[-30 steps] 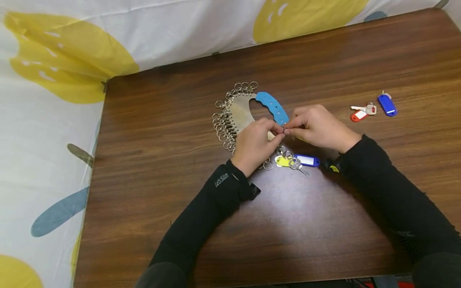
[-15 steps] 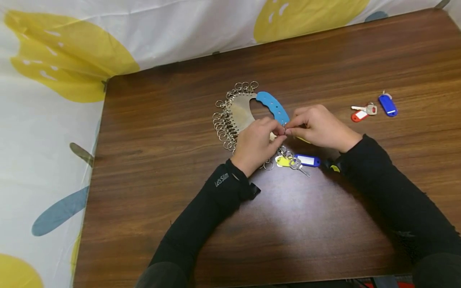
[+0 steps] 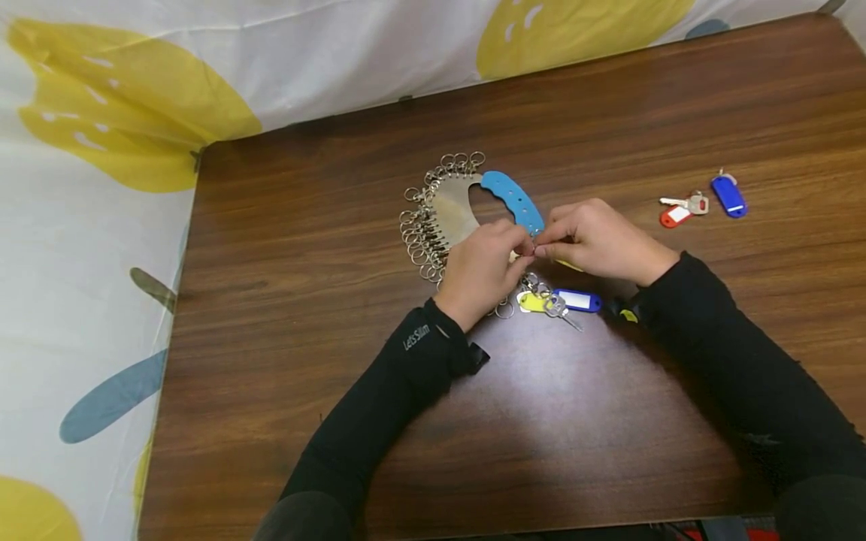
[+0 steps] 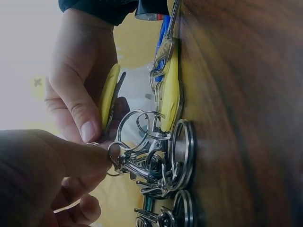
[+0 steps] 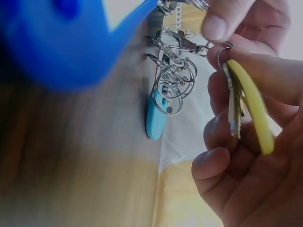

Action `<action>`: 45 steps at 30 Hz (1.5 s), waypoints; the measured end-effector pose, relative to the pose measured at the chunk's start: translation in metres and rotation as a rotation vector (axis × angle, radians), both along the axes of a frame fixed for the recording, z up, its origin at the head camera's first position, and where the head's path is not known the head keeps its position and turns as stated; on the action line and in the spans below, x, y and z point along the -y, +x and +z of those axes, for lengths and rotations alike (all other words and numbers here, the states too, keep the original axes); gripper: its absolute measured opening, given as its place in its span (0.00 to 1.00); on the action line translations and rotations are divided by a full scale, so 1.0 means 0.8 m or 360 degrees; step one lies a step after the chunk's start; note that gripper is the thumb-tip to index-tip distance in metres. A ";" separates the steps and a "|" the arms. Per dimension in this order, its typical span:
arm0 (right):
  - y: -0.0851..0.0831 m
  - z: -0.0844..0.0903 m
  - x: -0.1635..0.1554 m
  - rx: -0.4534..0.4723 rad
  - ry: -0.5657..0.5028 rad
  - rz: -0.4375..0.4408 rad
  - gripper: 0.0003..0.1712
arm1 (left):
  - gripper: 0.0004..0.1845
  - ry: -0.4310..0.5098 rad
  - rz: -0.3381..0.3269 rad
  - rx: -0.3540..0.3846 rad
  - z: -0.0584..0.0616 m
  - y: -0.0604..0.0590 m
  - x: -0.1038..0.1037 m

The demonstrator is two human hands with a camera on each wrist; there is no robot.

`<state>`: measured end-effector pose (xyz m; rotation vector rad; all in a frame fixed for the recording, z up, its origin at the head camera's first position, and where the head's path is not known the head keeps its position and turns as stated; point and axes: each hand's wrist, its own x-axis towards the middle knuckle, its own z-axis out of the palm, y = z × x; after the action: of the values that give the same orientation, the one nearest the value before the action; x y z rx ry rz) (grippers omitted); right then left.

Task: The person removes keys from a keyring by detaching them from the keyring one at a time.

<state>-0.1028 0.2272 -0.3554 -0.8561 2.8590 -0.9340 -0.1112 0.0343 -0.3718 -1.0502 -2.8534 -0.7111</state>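
Over the right end of a metal key holder [image 3: 452, 209] with a blue handle [image 3: 512, 199], both hands meet fingertip to fingertip. My left hand [image 3: 482, 267] pinches a small ring on one of the holder's snap clips [image 5: 184, 43]. My right hand [image 3: 602, 240] pinches a key ring [image 5: 221, 56] bearing a key [image 5: 234, 106] and a yellow key tag [image 5: 255, 106], which hang inside its palm. Whether the two rings are linked is hidden by the fingertips. Several clips with split rings [image 4: 182, 153] hang around the holder's edge.
Below the hands, another yellow tag [image 3: 533, 303], a blue tag [image 3: 582, 301] and a key [image 3: 556, 308] lie by the holder. Farther right on the wooden table [image 3: 304, 225] are a red tag [image 3: 675, 217] with a key and a blue tag [image 3: 728, 197]. A patterned cloth [image 3: 338, 52] borders the table.
Both hands stay at the same spot with only slight shifts of the fingertips around the rings. The holder and the loose tags stay in place.
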 end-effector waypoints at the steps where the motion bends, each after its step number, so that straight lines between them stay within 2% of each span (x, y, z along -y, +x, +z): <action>1: 0.000 0.000 0.000 0.0019 -0.0001 0.0000 0.05 | 0.03 -0.0017 -0.0013 -0.0015 0.000 0.000 0.000; 4: 0.000 0.001 -0.002 0.0046 -0.0009 -0.0015 0.05 | 0.03 -0.0023 -0.0016 -0.0014 0.000 0.000 0.000; 11: -0.001 0.000 -0.002 0.0054 0.0001 -0.0022 0.06 | 0.04 0.0034 0.0025 0.0087 -0.001 -0.001 -0.001; 21: -0.004 0.002 -0.007 0.0017 0.0050 -0.0053 0.05 | 0.04 0.0068 0.0042 0.0104 -0.002 -0.002 0.000; 29: -0.009 0.010 -0.050 0.0046 0.0178 -0.0344 0.06 | 0.04 0.0064 0.0056 0.0136 -0.001 -0.001 -0.002; 36: -0.010 0.023 -0.087 0.0078 0.0186 -0.0574 0.09 | 0.04 0.0050 0.0048 0.0143 0.000 -0.002 -0.004; 42: -0.021 0.012 -0.133 0.0322 0.0239 -0.0835 0.17 | 0.04 0.0043 0.0061 0.0122 -0.001 -0.003 -0.003; 45: -0.023 0.006 -0.152 0.0393 0.0260 -0.0908 0.20 | 0.04 0.0045 0.0064 0.0132 -0.002 -0.002 -0.002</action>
<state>-0.1215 0.3492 -0.3509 0.1009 2.9350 -0.7443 -0.1129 0.0360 -0.3735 -0.9790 -2.9151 -0.8084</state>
